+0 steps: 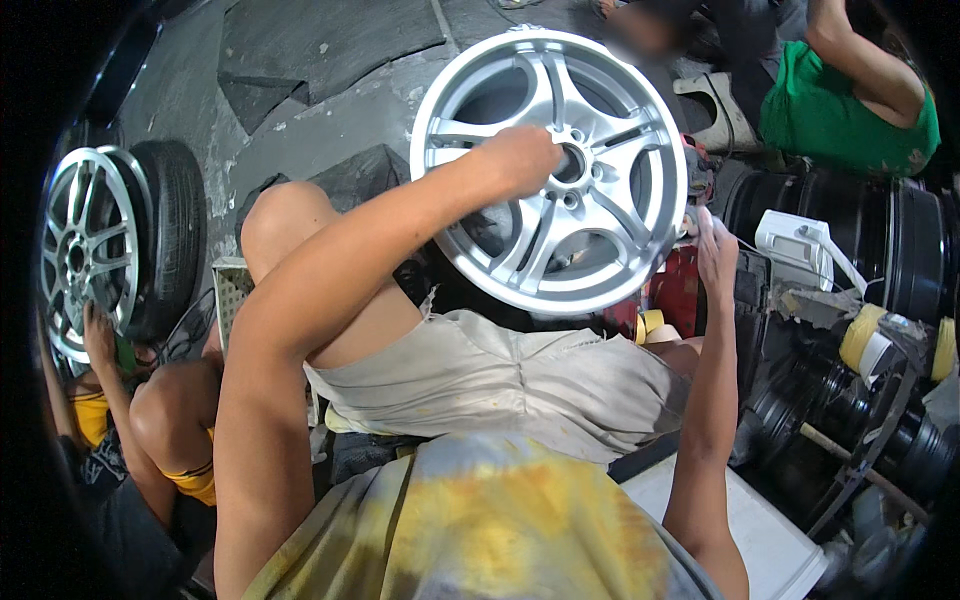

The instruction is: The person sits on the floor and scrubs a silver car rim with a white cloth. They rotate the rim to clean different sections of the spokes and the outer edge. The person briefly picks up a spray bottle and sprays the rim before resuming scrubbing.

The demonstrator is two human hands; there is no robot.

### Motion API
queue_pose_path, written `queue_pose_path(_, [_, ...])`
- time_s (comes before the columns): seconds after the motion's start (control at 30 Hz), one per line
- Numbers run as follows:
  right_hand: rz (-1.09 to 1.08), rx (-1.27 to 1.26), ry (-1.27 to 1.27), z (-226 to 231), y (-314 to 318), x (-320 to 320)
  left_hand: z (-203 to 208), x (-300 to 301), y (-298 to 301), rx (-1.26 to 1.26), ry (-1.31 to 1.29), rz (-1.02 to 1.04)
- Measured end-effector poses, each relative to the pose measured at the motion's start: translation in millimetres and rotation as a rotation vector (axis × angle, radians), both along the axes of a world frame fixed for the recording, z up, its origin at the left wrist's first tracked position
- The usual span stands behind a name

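1. Head view: a silver multi-spoke alloy wheel rim [549,170] stands upright on its edge over the person's lap, face toward the camera, resting above the grey shorts [500,380].
2. The left hand [520,160] lies on the rim's face just left of the hub, fingers curled against a spoke; whether they pinch anything cannot be told.
3. The right hand [716,255] presses the rim's lower right edge, fingers extended and flat.
4. Left of the rim, well apart, a second silver rim fitted in a black tyre [115,250] is touched by another person's hand [97,335].
5. Right of the rim sit stacked black rims [860,260] and yellow tape rolls [865,335].
6. Above right of the rim, a person in a green top [840,110] sits.
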State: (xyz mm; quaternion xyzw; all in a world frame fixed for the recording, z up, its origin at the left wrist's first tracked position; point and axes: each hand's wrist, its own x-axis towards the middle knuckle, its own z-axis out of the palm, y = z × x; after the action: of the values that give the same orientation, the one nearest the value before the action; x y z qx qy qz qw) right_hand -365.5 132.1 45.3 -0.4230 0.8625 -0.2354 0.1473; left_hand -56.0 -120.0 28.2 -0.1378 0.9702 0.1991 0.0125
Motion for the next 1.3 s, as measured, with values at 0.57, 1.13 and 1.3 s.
queue_pose_path(0.57, [-0.195,-0.191,-0.032,-9,92,30,-47,-9,135,-0.233,0.053,-0.096])
queue_pose_path(1.13, [0.563,-0.256,0.294,-49,-45,127,-40,-2,99,-0.094,-0.182,-0.05])
queue_pose_path(1.3, [0.766,-0.025,0.434,-56,-71,124,-21,19,80,-0.044,-0.289,-0.072])
